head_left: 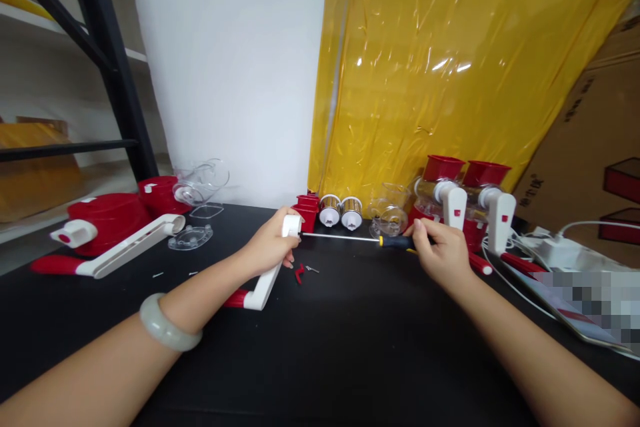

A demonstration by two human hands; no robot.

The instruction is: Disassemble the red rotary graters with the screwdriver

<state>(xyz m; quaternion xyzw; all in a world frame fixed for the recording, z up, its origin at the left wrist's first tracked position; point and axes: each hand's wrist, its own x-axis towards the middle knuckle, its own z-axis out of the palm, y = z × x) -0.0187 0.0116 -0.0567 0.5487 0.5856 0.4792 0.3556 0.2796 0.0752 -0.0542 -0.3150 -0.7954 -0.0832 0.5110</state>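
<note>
My left hand (270, 243) is wrapped round the upper end of a white crank handle (265, 288) with a red grip (236, 298) at its lower end. In my right hand (440, 247) is a screwdriver (395, 242) with a dark blue and yellow handle, held level. Its long metal shaft points left, and the tip meets the white end of the crank handle; the exact contact is too small to make out. Just right of my left hand, a small red part (299, 273) and a screw (312, 269) lie on the black table (330, 347).
Left stand red housings (115, 217), another white crank handle (135, 247) and clear plastic parts (200, 187). Two metal grater drums (330, 211) are at the back. Right are assembled rotary graters (445, 180), a cable, a power strip (565, 250) and a cardboard box (575, 127).
</note>
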